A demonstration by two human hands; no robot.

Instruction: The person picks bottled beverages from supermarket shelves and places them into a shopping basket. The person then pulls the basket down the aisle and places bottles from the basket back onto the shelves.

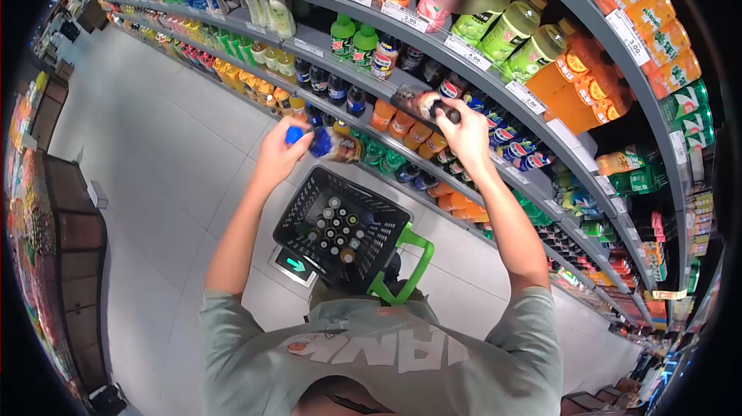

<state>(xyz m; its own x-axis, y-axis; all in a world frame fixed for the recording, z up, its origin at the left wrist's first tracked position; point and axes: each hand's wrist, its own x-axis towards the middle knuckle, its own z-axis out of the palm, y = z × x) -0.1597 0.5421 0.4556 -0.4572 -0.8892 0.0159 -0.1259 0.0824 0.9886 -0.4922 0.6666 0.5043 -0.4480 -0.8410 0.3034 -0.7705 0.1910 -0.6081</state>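
Now, at eleven o'clock, the left hand [283,155] has its fingers closed at the cap end of a blue-capped bottle [340,146], tilted and blurred. At one o'clock, the right hand [466,134] pinches a dark-capped bottle [413,99] near the shelf edge [352,76]. Steady wrists and firm neck grips would serve best, bases well clear of that edge. Count them: two hands, two held bottles, one basket [360,186] at twelve, one green handle [423,268] on its four-o'clock side, over a dozen bunched bottles inside, exact number unclear.
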